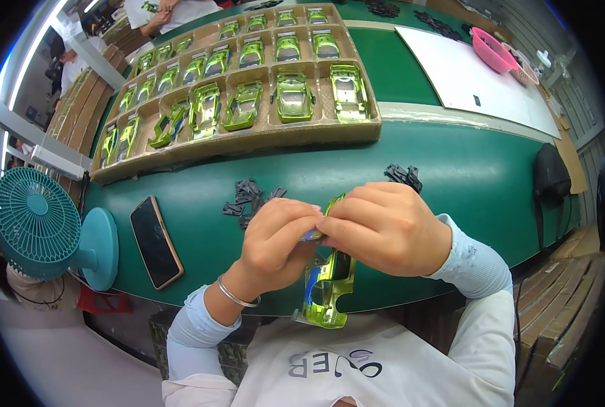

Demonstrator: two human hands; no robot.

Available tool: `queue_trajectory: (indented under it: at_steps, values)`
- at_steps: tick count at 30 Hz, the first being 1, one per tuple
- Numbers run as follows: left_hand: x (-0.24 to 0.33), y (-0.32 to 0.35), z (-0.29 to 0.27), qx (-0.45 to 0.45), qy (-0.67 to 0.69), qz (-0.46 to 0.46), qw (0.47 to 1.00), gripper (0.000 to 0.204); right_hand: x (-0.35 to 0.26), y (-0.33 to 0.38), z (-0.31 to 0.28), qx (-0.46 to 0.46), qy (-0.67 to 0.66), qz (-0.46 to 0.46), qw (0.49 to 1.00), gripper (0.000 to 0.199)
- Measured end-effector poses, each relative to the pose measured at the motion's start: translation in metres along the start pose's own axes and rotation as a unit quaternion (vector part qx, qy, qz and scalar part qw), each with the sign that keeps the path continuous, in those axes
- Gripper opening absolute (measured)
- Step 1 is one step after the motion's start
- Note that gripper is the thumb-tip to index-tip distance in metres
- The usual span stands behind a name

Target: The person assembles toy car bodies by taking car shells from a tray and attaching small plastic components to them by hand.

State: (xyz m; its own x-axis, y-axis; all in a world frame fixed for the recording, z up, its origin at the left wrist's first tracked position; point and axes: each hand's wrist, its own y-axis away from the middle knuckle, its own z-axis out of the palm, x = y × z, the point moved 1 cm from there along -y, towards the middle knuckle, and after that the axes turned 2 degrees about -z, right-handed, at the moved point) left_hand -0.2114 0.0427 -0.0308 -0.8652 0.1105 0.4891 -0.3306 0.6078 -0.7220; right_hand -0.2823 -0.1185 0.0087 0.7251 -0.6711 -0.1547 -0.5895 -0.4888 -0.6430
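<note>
A shiny lime-green toy car body (pixel 326 292) with a blue patch and a rear wing is between my hands, its tail pointing toward me. My left hand (pixel 275 241) grips its front end from the left, fingers pinched. From the right, my right hand (pixel 390 227) pinches the same front end, thumb and fingertips meeting the left ones. My fingers hide most of that end, and any small part between them cannot be made out. Just beyond my hands lie small black plastic parts (pixel 247 197) on the left and another pile of black parts (pixel 404 176) on the right.
A divided cardboard tray (pixel 248 146) of green car bodies stands at the back. At left are a phone (pixel 156 241) and a teal fan (pixel 38 217). A white board (pixel 479 85), pink basket (pixel 492 51) and black pouch (pixel 552 168) are at right. Another person's hands (pixel 158 19) show far off.
</note>
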Motion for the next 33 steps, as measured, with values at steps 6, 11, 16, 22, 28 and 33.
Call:
queue_trajectory:
  at_steps: [6, 11, 16, 22, 28, 33]
  values:
    - [0.005, -0.001, 0.000, -0.039, 0.000, -0.018, 0.999, 0.034, -0.001, 0.004, 0.004, -0.019, 0.000, -0.007, 1.000, 0.016]
    - [0.010, -0.001, 0.000, -0.088, 0.026, -0.003, 0.996, 0.031, -0.007, 0.009, 0.008, -0.004, -0.028, -0.002, 1.000, 0.015]
    - [0.002, 0.002, 0.001, -0.099, 0.013, -0.041, 0.994, 0.031, 0.004, 0.008, 0.012, -0.026, -0.045, 0.053, 0.997, 0.014]
    - [0.006, 0.001, 0.003, -0.079, -0.017, -0.041, 0.996, 0.030, -0.001, 0.005, 0.011, -0.021, -0.026, 0.038, 0.999, 0.015]
    - [0.008, -0.001, 0.003, -0.037, 0.035, -0.125, 0.991, 0.026, 0.021, 0.002, 0.006, 0.013, -0.122, 0.117, 0.985, 0.017]
    - [0.007, -0.001, -0.006, 0.103, 0.013, -0.038, 0.994, 0.020, 0.031, 0.010, 0.017, 0.051, -0.549, 0.378, 0.744, 0.028]
